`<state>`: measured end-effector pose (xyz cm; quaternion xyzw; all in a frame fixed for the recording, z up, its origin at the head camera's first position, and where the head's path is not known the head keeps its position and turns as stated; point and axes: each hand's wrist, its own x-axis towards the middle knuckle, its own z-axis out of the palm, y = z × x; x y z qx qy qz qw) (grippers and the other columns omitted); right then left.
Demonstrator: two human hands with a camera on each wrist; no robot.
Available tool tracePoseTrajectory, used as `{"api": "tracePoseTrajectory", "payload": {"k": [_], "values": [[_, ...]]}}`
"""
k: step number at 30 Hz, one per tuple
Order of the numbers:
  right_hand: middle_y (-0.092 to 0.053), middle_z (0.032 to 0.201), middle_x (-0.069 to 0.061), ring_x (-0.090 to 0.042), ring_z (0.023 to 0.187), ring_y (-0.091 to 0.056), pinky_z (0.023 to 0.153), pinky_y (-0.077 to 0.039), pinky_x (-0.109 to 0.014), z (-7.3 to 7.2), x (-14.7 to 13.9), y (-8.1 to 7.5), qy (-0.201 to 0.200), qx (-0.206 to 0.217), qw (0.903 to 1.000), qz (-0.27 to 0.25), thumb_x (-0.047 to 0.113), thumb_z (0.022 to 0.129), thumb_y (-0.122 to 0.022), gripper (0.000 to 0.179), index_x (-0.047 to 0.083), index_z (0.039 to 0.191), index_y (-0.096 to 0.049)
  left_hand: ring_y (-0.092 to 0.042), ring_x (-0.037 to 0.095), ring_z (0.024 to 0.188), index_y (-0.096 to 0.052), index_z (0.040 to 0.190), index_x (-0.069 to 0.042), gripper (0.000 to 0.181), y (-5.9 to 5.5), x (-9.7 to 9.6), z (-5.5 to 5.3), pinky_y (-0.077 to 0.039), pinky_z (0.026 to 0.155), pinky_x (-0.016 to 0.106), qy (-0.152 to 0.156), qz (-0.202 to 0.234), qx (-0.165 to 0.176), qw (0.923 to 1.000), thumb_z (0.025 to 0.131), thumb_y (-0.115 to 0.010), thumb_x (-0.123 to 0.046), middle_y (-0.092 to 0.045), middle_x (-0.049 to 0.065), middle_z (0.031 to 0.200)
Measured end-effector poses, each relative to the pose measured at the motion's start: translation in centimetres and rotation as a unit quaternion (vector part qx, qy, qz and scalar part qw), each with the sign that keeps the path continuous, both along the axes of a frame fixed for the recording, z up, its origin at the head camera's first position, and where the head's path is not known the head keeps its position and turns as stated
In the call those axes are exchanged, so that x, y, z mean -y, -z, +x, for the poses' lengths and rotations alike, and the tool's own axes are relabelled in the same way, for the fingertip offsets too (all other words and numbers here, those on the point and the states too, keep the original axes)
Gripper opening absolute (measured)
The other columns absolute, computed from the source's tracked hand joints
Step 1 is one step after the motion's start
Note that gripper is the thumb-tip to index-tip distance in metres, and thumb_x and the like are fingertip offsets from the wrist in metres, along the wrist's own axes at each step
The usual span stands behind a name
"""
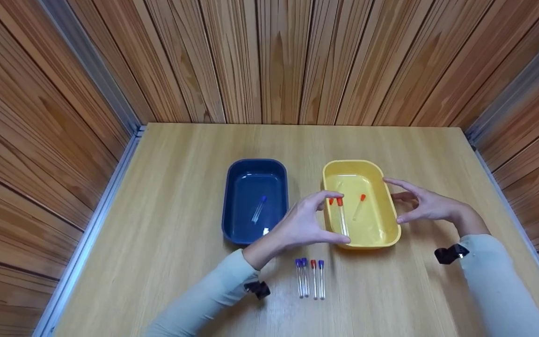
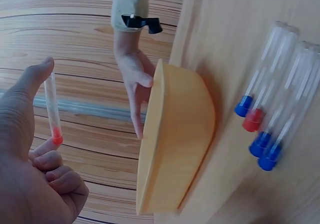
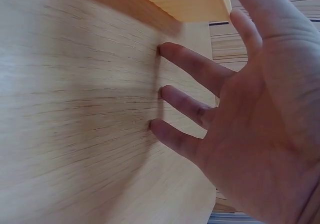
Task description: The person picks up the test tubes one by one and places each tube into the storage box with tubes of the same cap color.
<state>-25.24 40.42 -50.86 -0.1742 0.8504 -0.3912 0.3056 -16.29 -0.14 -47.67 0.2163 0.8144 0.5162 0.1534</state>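
My left hand [image 1: 304, 220] pinches a test tube with a red cap [image 1: 342, 216] end to end between thumb and index finger, over the left side of the yellow bin [image 1: 393, 229]. In the left wrist view this tube [image 2: 52, 104] stands nearly upright, cap down, with the thumb at its clear end. My right hand [image 1: 426, 203] is at the bin's right wall, thumb and index fingertips at the rim. Its other fingers [image 3: 182, 102] reach down toward the tabletop in the right wrist view. Inside the bin lies a red-capped tube [image 1: 359, 207]; another red cap [image 1: 331, 201] shows beside the left hand.
Left of the yellow bin stands a dark blue bin [image 1: 226, 206] with a blue-capped tube [image 1: 259, 209] inside. Several blue-capped tubes [image 1: 322, 279] and a red-capped one [image 1: 314, 279] lie in a row on the wooden table [image 1: 180, 187] in front. Wood-panelled walls [image 1: 279, 61] enclose the table.
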Motion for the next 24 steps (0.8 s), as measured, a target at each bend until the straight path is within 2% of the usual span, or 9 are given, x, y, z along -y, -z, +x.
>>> {"api": "tracePoseTrajectory", "payload": {"k": [3, 7, 11, 14, 19, 24], "values": [[-0.029, 0.182, -0.034, -0.064, 0.167, -0.030, 0.124, -0.027, -0.092, 0.0, 0.1, 0.0, 0.001, 0.002, 1.0000, -0.001, 0.021, 0.096, -0.089, 0.116, 0.025, 0.182, -0.012, -0.062, 0.028, 0.154, -0.055, 0.161, -0.035, 0.087, -0.4, -0.3, -0.4, -0.054, 0.126, 0.053, -0.005, 0.006, 0.017, 0.9998, 0.086, -0.097, -0.048, -0.060, -0.003, 0.167], [-0.029, 0.182, -0.035, -0.065, 0.166, -0.030, 0.123, -0.029, -0.092, 0.0, 0.2, 0.0, 0.001, -0.002, 1.0000, 0.007, 0.024, 0.095, -0.090, 0.117, 0.025, 0.182, -0.012, -0.063, 0.030, 0.154, -0.057, 0.159, -0.033, 0.086, -0.7, -0.9, -1.3, -0.056, 0.125, 0.049, -0.006, 0.004, 0.018, 0.9998, 0.085, -0.099, -0.045, -0.060, -0.001, 0.167], [-0.028, 0.182, -0.035, -0.064, 0.166, -0.031, 0.123, -0.029, -0.092, 0.1, 0.2, 0.0, 0.003, -0.005, 0.9999, 0.016, 0.027, 0.095, -0.090, 0.117, 0.026, 0.182, -0.011, -0.065, 0.031, 0.147, -0.059, 0.159, -0.033, 0.086, -0.9, -1.5, -2.3, -0.059, 0.116, 0.039, -0.009, 0.006, 0.020, 0.9998, 0.084, -0.100, -0.042, -0.062, 0.005, 0.163], [-0.028, 0.183, -0.033, -0.063, 0.167, -0.031, 0.124, -0.028, -0.092, 0.1, 0.2, 0.1, 0.006, -0.003, 0.9999, 0.014, 0.028, 0.095, -0.089, 0.118, 0.027, 0.182, -0.010, -0.063, 0.028, 0.140, -0.059, 0.159, -0.037, 0.086, -1.0, -1.9, -2.9, -0.059, 0.109, 0.038, -0.016, 0.009, 0.031, 0.9993, 0.084, -0.100, -0.042, -0.063, 0.007, 0.158], [-0.025, 0.185, -0.031, -0.062, 0.168, -0.029, 0.124, -0.027, -0.092, 0.2, 0.1, 0.1, 0.006, 0.003, 0.9999, 0.013, 0.029, 0.095, -0.089, 0.117, 0.029, 0.182, -0.010, -0.061, 0.023, 0.144, -0.058, 0.161, -0.040, 0.087, -1.2, -2.8, -3.5, -0.057, 0.119, 0.044, -0.023, 0.008, 0.046, 0.9987, 0.085, -0.100, -0.043, -0.059, 0.006, 0.165], [-0.025, 0.184, -0.033, -0.064, 0.167, -0.028, 0.123, -0.026, -0.093, 0.1, 0.1, 0.1, 0.002, 0.005, 0.9999, 0.010, 0.027, 0.096, -0.088, 0.115, 0.029, 0.182, -0.011, -0.061, 0.032, 0.153, -0.059, 0.163, -0.033, 0.087, -1.2, -3.9, -4.0, -0.058, 0.122, 0.046, -0.026, 0.022, 0.043, 0.9985, 0.086, -0.100, -0.040, -0.058, 0.007, 0.168]]}}
